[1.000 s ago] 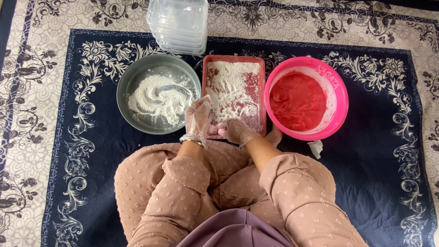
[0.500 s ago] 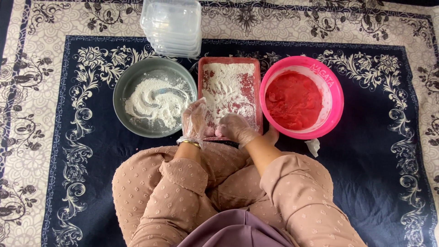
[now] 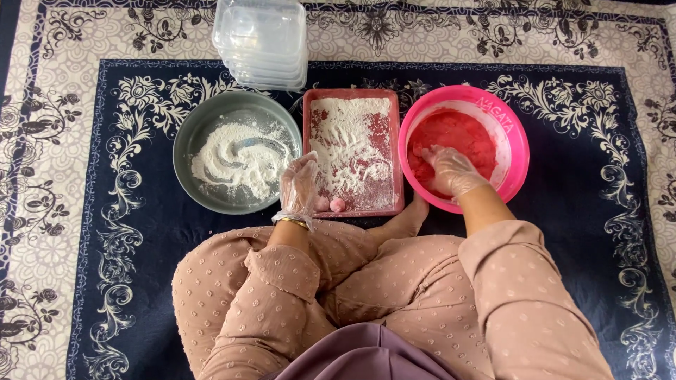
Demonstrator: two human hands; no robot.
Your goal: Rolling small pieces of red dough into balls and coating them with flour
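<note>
Two gloved hands work over a row of three vessels set on a patterned dark blue and cream carpet (image 3: 105,232), in front of a person sitting cross-legged in dotted beige trousers. The right hand (image 3: 451,171) reaches into the pink round bowl (image 3: 517,151) and rests with loosely spread fingers on the red dough (image 3: 458,134) inside it; whether the fingers pinch any of it cannot be told. The left hand (image 3: 299,186) hangs at the near left corner of the red rectangular tray (image 3: 396,162), fingers relaxed and slightly parted, holding nothing that can be seen. The tray's long axis runs away from the person, its short side facing the knees, and its floor is dusted with white flour. Two small pink dough balls (image 3: 331,205) lie side by side at its near edge, just beside the left hand's fingertips. Left of the tray stands a grey round pan (image 3: 190,141) with flour swirled across its bottom. Beyond the pan and tray, a stack of clear plastic containers (image 3: 262,42) sits on the carpet.
</note>
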